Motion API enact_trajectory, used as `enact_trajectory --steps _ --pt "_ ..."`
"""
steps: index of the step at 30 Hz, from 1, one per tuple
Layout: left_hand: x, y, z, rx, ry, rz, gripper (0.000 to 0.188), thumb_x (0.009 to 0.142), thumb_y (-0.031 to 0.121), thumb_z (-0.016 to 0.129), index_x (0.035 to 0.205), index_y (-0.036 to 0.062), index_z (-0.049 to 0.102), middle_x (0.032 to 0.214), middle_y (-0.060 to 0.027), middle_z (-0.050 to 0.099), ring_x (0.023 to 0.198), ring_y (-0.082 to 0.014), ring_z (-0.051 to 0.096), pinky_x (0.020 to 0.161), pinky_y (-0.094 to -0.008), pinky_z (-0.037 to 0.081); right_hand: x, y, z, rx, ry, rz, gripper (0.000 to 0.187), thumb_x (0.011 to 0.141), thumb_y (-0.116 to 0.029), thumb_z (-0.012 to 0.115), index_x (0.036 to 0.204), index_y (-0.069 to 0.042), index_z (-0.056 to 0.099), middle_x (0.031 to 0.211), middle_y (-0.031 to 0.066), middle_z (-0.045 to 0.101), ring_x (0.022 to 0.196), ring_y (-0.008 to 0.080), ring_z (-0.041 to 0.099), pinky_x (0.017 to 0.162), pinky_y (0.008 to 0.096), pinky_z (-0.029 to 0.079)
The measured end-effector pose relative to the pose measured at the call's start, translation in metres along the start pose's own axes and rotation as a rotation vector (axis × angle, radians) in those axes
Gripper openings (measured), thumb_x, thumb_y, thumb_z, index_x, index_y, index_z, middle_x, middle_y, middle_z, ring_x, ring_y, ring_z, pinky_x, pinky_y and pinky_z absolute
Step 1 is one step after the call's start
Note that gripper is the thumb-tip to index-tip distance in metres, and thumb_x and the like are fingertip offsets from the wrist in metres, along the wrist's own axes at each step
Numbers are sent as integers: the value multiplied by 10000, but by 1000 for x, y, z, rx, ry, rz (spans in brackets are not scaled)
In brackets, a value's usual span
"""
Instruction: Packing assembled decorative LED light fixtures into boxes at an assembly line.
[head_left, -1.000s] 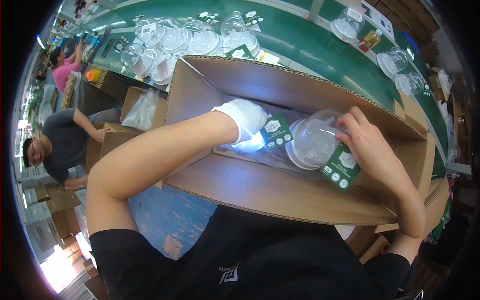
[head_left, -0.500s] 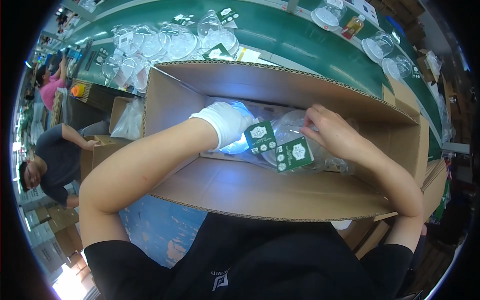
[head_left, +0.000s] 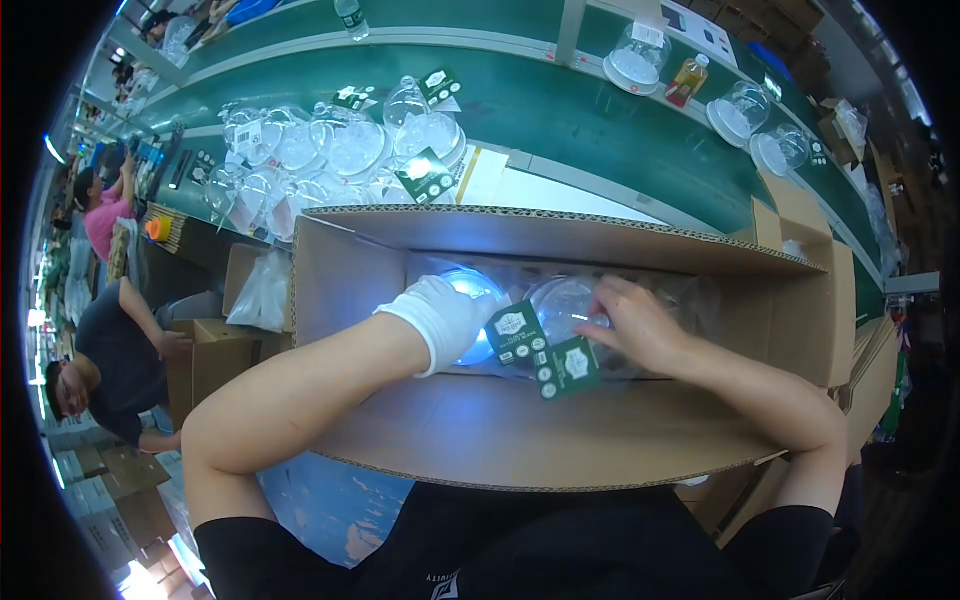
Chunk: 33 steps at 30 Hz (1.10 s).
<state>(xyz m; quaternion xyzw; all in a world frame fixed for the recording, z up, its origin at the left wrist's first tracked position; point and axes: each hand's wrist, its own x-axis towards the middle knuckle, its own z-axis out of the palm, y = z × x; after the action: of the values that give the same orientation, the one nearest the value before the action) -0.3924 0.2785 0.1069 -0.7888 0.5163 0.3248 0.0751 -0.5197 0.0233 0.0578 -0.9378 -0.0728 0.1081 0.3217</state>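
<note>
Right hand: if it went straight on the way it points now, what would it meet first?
Most likely the clear dome: the right hand points left, and the dome sits right at its fingers. Whether they touch it, depth leaves unclear.

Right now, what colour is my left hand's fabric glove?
The fabric glove is white; the head view shows it best.

Clear domes (head_left: 560, 300) (one glowing) share a carton (head_left: 560, 445).

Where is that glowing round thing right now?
In the head view, the glowing round thing is inside the open cardboard box, left of its middle, partly hidden by the gloved left hand and just left of two green tags.
</note>
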Motion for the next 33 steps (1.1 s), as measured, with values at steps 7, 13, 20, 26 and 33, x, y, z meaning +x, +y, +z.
enact_trajectory --steps 7,13,20,26,33 --pt "1 7 -1 76 -90 -32 295 949 230 601 1167 31 598 943 -184 732 781 -368 728 734 -484 558 -16 -7 3 18 -276 33 366 939 -184 687 1144 40 482 1209 256 502 962 489 633 826 522 546" --pt "0 4 -3 82 -67 23 323 952 284 608 1152 32 579 988 -202 709 827 -387 711 746 -496 547 -10 6 -10 142 -232 -93 444 893 -274 768 1136 13 532 1111 210 601 899 368 692 774 458 545" --pt "-15 5 -17 131 -26 53 347 949 337 629 1096 26 578 925 -196 697 793 -384 703 707 -502 543 -33 76 -28 -422 -659 278 362 942 -319 686 1130 -12 661 997 232 719 973 403 698 834 500 561" --pt "-15 14 -23 279 233 131 329 946 355 646 1033 48 565 818 -144 675 703 -332 689 668 -448 532 -55 139 44 -382 -731 161 427 814 -271 785 1158 -41 681 1127 185 716 1131 359 664 925 498 528" --pt "-24 18 -25 258 158 157 328 950 363 644 1028 50 583 785 -137 671 675 -318 684 649 -437 527 -91 188 80 -549 -1369 272 326 737 -67 657 1059 -85 703 1069 129 736 1003 303 688 821 456 532"
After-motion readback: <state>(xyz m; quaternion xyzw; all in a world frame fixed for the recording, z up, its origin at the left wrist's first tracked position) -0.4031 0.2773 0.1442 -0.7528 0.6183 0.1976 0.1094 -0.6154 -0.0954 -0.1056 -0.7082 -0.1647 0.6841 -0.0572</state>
